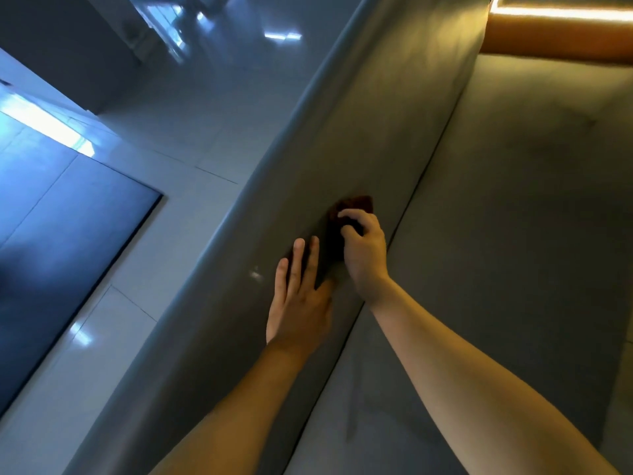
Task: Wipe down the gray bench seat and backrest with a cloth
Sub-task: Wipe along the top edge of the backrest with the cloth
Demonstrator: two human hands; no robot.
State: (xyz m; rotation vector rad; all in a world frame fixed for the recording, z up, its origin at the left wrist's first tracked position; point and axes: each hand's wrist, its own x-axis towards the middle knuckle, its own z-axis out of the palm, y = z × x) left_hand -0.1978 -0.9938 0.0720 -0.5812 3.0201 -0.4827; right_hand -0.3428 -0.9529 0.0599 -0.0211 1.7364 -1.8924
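Note:
The gray bench backrest (359,132) runs diagonally from the bottom left to the top right, and the gray seat (513,217) lies to its right. My right hand (364,253) grips a dark reddish-brown cloth (356,204) and holds it against the backrest, just above the crease where the backrest meets the seat. Most of the cloth is hidden under the curled fingers. My left hand (298,296) lies flat on the backrest with straight fingers, just left of the right hand and below the cloth.
A glossy tiled floor (205,97) with light reflections lies beyond the backrest's top edge on the left. A dark blue panel (61,241) is set into it. An orange-brown padded section (561,32) adjoins the bench at the top right.

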